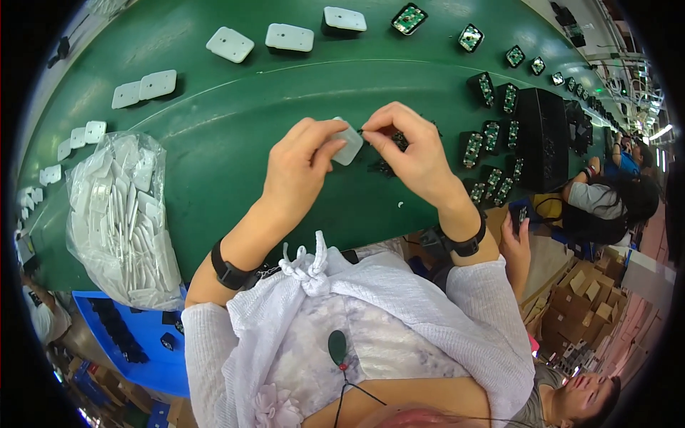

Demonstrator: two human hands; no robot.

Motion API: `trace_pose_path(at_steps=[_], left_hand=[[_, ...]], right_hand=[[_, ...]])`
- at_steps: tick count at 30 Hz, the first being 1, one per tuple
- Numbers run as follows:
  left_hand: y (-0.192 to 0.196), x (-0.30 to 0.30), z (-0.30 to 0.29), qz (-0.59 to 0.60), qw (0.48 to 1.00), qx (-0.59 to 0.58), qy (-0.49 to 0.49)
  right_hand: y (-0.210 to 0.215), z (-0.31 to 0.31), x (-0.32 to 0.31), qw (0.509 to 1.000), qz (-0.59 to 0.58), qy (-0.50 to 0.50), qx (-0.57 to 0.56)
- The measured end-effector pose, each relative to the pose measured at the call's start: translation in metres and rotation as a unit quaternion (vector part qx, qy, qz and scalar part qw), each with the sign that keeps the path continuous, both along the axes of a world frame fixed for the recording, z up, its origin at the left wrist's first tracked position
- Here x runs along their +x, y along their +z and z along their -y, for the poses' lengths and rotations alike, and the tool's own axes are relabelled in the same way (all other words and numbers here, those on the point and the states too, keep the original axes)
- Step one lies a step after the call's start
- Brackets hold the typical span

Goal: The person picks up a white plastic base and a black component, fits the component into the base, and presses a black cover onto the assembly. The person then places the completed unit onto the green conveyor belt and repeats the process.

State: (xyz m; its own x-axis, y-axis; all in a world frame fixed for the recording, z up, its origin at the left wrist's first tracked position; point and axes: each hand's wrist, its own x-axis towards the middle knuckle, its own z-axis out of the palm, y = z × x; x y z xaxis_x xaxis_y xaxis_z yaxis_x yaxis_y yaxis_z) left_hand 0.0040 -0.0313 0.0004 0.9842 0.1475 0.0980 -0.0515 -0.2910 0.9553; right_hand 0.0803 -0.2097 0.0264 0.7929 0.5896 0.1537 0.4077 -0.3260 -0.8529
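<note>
My left hand [303, 153] grips a white plastic cover [348, 148] by its edge, thumb and fingers pressed on it. My right hand [408, 146] is closed in a pinch at the cover's upper right edge. Between its fingertips is a tiny dark piece, too small to name. A loose pile of small black parts [383, 168] lies on the green table [285, 207], partly hidden beneath my right hand. To my left, a clear plastic bag [121, 214] is full of similar white covers.
Black housings with green circuit boards [472, 150] stand in rows at the right, beside a black box [542, 135]. White-topped units [289, 37] line the far side. A blue bin [153, 371] sits lower left. Another person's hand [515, 246] holds a black housing near my right elbow.
</note>
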Motion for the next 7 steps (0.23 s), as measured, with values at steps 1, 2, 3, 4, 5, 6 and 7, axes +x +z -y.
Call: trace_pose_path(at_steps=[1, 2, 3, 4, 5, 6, 7], left_hand=[[0.001, 0.004, 0.003, 0.038, 0.999, 0.026, -0.010], [-0.002, 0.005, 0.003, 0.069, 0.996, 0.048, -0.017], [-0.005, 0.004, 0.001, 0.067, 0.996, 0.049, -0.016], [-0.009, 0.004, -0.001, 0.088, 0.993, 0.081, -0.007], [-0.011, 0.004, -0.002, 0.110, 0.988, 0.112, 0.001], [-0.010, 0.003, -0.005, 0.089, 0.991, 0.102, -0.002], [-0.007, 0.000, -0.008, 0.067, 0.994, 0.092, -0.004]], right_hand=[[0.000, -0.005, -0.003, 1.000, -0.010, 0.007, 0.012], [-0.001, -0.009, -0.006, 0.999, -0.019, 0.014, 0.025], [-0.003, -0.013, -0.008, 0.999, -0.021, 0.015, 0.026], [-0.006, -0.016, -0.010, 1.000, -0.006, 0.011, 0.025], [-0.008, -0.019, -0.011, 1.000, 0.009, 0.006, 0.023], [-0.008, -0.022, -0.013, 1.000, -0.002, -0.002, 0.027], [-0.004, -0.026, -0.014, 0.999, -0.024, -0.016, 0.027]])
